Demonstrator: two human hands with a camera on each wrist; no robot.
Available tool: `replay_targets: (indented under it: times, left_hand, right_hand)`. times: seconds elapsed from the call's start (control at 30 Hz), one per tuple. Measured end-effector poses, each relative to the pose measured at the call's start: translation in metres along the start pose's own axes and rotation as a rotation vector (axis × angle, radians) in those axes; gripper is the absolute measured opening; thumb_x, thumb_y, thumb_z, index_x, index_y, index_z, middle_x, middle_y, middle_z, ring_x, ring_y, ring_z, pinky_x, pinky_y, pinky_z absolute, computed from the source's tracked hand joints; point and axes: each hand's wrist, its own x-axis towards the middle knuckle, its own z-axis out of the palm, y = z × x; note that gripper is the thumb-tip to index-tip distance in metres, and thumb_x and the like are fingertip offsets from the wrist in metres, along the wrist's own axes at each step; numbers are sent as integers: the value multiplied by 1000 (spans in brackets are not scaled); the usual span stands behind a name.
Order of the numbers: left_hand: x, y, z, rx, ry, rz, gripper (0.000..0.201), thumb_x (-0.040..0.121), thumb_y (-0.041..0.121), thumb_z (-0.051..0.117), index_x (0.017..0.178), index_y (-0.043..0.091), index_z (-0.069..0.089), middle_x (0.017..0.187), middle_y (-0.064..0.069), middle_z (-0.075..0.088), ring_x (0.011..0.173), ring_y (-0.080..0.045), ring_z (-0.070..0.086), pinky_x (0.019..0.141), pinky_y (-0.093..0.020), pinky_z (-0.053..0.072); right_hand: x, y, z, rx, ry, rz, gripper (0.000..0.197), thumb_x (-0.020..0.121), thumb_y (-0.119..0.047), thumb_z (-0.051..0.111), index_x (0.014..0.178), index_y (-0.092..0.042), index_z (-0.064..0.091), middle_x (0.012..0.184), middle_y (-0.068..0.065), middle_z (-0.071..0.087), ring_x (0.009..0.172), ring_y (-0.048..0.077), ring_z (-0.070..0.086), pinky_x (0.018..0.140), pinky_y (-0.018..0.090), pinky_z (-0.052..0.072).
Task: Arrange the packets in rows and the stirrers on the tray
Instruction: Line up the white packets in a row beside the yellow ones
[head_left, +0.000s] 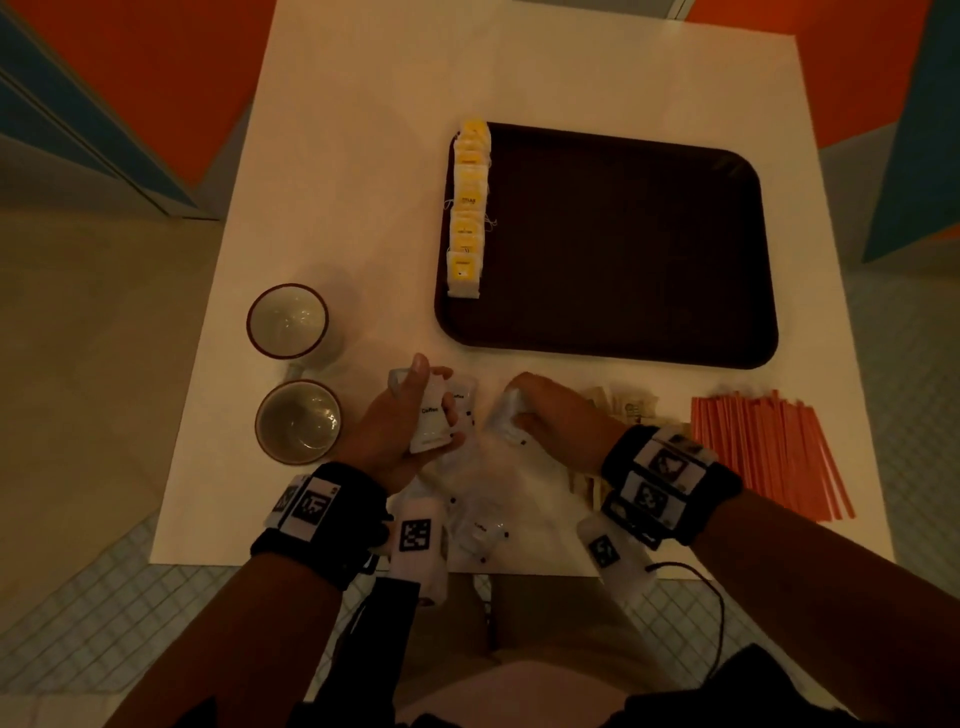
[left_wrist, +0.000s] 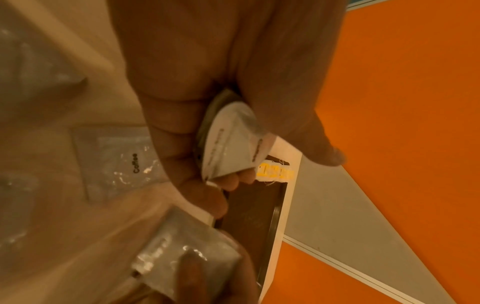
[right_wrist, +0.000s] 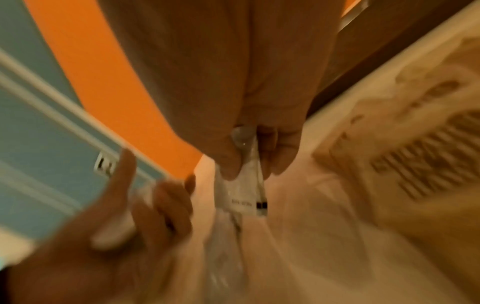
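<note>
A dark brown tray lies on the white table, with a row of yellow tea packets along its left edge. My left hand holds a small stack of white coffee packets just below the tray; the same stack shows in the left wrist view. My right hand pinches one white coffee packet over the loose coffee packets on the table. Orange stirrers lie in a bundle at the right.
Two empty cups stand left of my hands. Brown sugar packets lie between my right hand and the stirrers. The table's near edge runs just under my wrists.
</note>
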Motion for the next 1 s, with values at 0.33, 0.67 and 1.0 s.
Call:
replay_targets:
  times: [0.33, 0.67, 1.0]
  left_hand:
    - [-9, 3, 30, 35, -271, -144, 92, 56, 78, 42, 124, 17, 54, 110, -9, 66, 93, -23, 68, 70, -34, 57]
    - [-5, 4, 43, 123, -164, -15, 53, 84, 54, 43, 114, 13, 56, 105, -13, 66, 91, -23, 67, 74, -32, 56]
    - [-3, 7, 42, 173, -205, 10, 66, 71, 60, 45, 122, 20, 52, 123, -11, 61, 113, -19, 60, 92, -36, 50]
  right_hand:
    - [-4, -54, -31, 125, 27, -246, 26, 80, -21, 70, 105, -14, 64, 92, -13, 54, 84, -9, 47, 73, 5, 38]
    - [-5, -53, -16, -135, 40, -247, 104, 63, -45, 80, 144, -17, 21, 145, 2, 31, 136, 20, 24, 113, 39, 21]
    - [10, -52, -11, -384, 93, -235, 77, 69, -30, 72, 135, -16, 34, 130, 4, 38, 123, 22, 36, 103, 37, 24]
